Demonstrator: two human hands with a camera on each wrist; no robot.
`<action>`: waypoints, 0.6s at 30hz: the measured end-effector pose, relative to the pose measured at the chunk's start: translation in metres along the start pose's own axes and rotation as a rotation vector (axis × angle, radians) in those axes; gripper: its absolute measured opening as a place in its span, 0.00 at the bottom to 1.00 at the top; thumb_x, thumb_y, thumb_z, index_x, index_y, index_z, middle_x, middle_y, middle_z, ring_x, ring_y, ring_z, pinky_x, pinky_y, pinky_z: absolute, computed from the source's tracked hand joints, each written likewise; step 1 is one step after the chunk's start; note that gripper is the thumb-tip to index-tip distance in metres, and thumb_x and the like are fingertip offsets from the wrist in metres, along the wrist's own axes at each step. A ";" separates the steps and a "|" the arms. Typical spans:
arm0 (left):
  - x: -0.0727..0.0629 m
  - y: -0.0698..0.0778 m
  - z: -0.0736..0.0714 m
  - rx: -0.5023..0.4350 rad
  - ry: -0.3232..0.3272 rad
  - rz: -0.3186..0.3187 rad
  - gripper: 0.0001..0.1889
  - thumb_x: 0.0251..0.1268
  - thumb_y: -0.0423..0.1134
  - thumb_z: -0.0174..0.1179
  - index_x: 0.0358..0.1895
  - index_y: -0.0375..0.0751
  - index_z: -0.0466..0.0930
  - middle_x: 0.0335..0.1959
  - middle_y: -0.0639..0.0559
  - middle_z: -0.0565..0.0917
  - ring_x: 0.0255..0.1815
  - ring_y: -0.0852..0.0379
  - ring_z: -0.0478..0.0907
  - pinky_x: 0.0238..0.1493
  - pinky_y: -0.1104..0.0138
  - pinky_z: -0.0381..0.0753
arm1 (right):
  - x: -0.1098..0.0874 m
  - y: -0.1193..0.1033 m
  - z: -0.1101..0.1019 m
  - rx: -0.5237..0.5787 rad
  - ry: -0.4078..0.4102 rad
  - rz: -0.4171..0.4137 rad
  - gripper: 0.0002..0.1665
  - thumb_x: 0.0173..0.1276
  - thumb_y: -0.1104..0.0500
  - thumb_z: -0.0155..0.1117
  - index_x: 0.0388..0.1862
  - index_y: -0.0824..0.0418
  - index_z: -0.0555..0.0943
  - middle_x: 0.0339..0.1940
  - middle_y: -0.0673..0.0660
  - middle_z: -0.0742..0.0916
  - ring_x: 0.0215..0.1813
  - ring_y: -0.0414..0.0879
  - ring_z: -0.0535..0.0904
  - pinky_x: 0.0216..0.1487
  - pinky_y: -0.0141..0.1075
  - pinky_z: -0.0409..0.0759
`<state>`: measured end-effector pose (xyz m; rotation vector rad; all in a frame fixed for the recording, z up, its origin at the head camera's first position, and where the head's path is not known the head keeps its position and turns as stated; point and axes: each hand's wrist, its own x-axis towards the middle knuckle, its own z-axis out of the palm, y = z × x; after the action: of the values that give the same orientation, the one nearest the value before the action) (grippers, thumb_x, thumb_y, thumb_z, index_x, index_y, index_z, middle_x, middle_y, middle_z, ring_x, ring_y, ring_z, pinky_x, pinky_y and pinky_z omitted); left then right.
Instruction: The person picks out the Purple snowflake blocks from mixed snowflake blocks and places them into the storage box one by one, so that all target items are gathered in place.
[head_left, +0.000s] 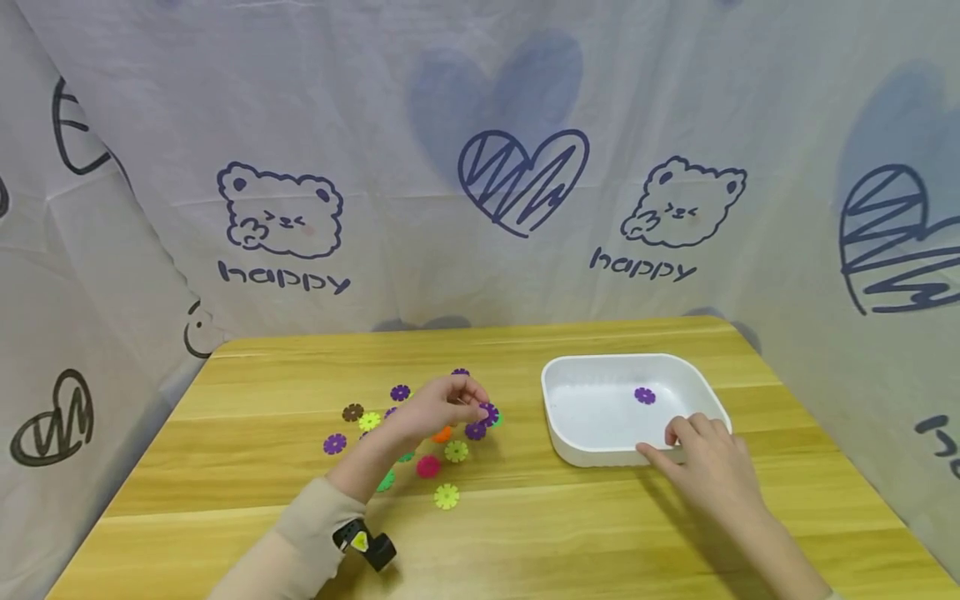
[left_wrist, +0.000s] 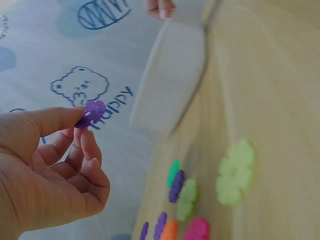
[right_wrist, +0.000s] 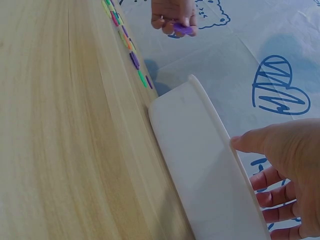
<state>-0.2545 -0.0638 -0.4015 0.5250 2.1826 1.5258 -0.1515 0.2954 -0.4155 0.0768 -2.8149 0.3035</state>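
Note:
My left hand (head_left: pixel 442 407) pinches a purple notched plastic disc (left_wrist: pixel 93 114) between thumb and fingertips, raised over the loose discs on the table. Its other fingers curl loosely below, as the left wrist view shows. To the right stands a white plastic bin (head_left: pixel 592 421), shallow with rounded corners. One purple disc (head_left: pixel 645 396) lies flat inside it. My right hand (head_left: pixel 708 467) holds the bin's near right rim, thumb at the outer edge and fingers over the inner side. In the right wrist view the bin's outer wall (right_wrist: pixel 200 155) fills the middle.
Several flower-like discs lie scattered left of the bin, among them a yellow-green disc (head_left: pixel 446 497), a pink disc (head_left: pixel 428 467) and a brown disc (head_left: pixel 352 412). The wooden table (head_left: pixel 510 533) ends at a printed white cloth (head_left: pixel 405 250) hanging behind and at both sides.

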 end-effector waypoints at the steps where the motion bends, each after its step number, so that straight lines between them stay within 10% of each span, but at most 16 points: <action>1: 0.001 0.002 0.000 -0.012 -0.002 0.004 0.09 0.66 0.37 0.61 0.47 0.41 0.77 0.36 0.52 0.76 0.38 0.54 0.73 0.45 0.59 0.76 | 0.000 0.000 0.000 0.000 0.001 0.001 0.26 0.62 0.35 0.63 0.32 0.57 0.77 0.32 0.54 0.79 0.40 0.55 0.75 0.40 0.54 0.71; 18: 0.044 0.045 0.038 -0.102 -0.042 0.028 0.10 0.66 0.39 0.62 0.47 0.42 0.79 0.36 0.54 0.79 0.40 0.57 0.78 0.44 0.67 0.79 | -0.001 0.002 0.004 -0.002 0.026 0.002 0.25 0.62 0.36 0.64 0.31 0.56 0.76 0.31 0.53 0.79 0.39 0.54 0.74 0.40 0.53 0.71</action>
<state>-0.2677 0.0038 -0.3760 0.5519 2.0619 1.6165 -0.1523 0.2967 -0.4197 0.0689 -2.7899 0.3001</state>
